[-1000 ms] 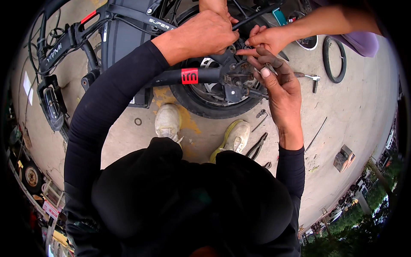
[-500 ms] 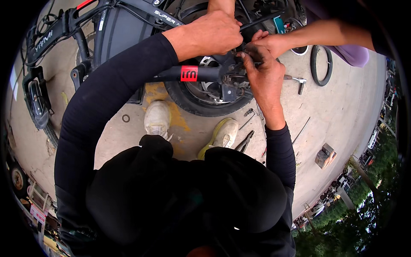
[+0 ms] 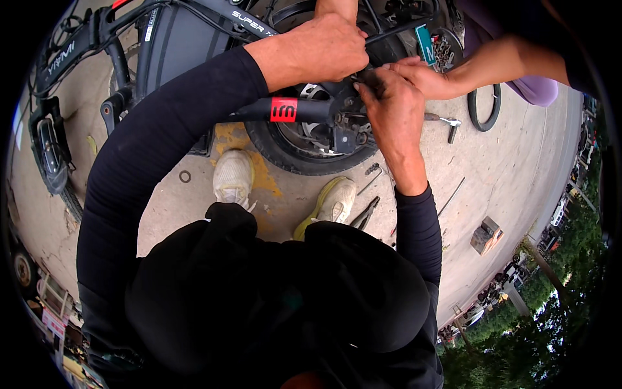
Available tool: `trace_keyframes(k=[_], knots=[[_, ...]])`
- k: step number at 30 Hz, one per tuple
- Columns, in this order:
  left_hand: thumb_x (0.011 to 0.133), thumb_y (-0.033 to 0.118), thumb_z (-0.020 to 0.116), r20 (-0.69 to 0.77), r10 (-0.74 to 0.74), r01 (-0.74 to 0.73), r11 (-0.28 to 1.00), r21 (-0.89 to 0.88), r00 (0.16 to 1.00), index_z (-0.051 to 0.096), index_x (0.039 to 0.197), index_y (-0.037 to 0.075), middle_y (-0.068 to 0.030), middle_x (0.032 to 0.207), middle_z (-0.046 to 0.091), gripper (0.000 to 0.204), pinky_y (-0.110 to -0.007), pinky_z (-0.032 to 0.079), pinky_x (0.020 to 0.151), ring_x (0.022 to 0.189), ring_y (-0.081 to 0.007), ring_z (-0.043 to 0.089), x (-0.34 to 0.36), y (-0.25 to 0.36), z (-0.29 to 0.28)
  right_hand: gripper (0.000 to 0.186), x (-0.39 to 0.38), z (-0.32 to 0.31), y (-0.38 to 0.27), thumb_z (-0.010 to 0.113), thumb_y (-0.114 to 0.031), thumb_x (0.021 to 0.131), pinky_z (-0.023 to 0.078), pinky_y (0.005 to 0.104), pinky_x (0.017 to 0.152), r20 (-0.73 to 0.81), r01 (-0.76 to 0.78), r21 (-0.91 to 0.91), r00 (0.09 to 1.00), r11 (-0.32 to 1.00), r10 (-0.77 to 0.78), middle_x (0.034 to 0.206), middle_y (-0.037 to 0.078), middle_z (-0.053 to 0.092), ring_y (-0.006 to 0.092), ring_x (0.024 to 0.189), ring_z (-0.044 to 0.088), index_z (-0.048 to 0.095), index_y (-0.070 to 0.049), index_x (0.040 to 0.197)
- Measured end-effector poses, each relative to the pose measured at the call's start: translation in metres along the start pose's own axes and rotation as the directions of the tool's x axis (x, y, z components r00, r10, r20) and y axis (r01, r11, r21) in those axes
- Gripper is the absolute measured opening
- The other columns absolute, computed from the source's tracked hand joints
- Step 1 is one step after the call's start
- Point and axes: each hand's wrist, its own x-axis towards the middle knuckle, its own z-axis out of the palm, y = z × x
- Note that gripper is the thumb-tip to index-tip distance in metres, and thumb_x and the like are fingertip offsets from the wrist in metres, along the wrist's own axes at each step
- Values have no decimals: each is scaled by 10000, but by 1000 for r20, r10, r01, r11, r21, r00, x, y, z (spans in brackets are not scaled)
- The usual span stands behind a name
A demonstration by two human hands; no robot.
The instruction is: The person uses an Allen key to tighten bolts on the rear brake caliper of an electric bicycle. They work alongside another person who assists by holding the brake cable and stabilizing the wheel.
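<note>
A black electric bicycle lies across the upper part of the view, its fat-tyred wheel (image 3: pixel 285 160) close in front of my shoes. My left hand (image 3: pixel 317 50) is closed at the frame above the wheel hub; whatever its curled fingers grip is hidden. Beside the axle end of a black frame tube (image 3: pixel 259 111) with a red patch, my right hand (image 3: pixel 396 110) bends its fingers inward, pinching something too covered to name. A co-worker's hand (image 3: pixel 424 78) reaches in from the right and meets my right fingers. Another person's hand (image 3: pixel 337 8) comes down behind my left one.
Right of the wheel lie a ratchet wrench (image 3: pixel 444 120) and a black rubber ring (image 3: pixel 476 113). Pliers (image 3: pixel 367 212) and a thin rod (image 3: pixel 451 196) rest near my right forearm. A bowl of small metal parts (image 3: pixel 446 50), a block (image 3: pixel 486 235) and a small ring (image 3: pixel 185 176) are also there.
The co-worker's right-side hand has shifted slightly right and down, uncovering more of the bowl. My right hand has moved a little up and left. My left hand stays in place.
</note>
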Motion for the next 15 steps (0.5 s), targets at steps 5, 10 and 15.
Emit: trace_keyframes(k=[5, 10, 15], knots=[[769, 137, 661, -42, -6, 7, 1000, 31, 999, 738, 828, 49, -109, 695, 692, 130, -370, 537, 638, 722, -260, 712, 0, 1, 1, 141, 1, -2, -1, 789, -100, 767, 533, 424, 672, 16, -6, -13, 1000, 1000, 6, 809, 147, 699, 351, 762, 683, 688, -43, 847], [766, 129, 661, -121, -1, 6, 999, 38, 993, 720, 644, 71, -115, 613, 672, 147, -364, 535, 612, 658, -266, 703, 0, 1, 5, 143, 4, -4, -5, 783, -109, 764, 534, 422, 658, 29, 58, -119, 998, 991, -55, 799, 136, 696, 341, 757, 690, 665, -49, 818], [769, 134, 665, -23, -22, 23, 1000, 21, 999, 737, 837, 45, -113, 710, 699, 133, -377, 541, 655, 742, -266, 714, 0, 2, 2, 146, 8, 2, -5, 783, -113, 754, 533, 422, 658, 62, 120, -191, 992, 974, -110, 788, 143, 693, 338, 753, 691, 673, -49, 825]])
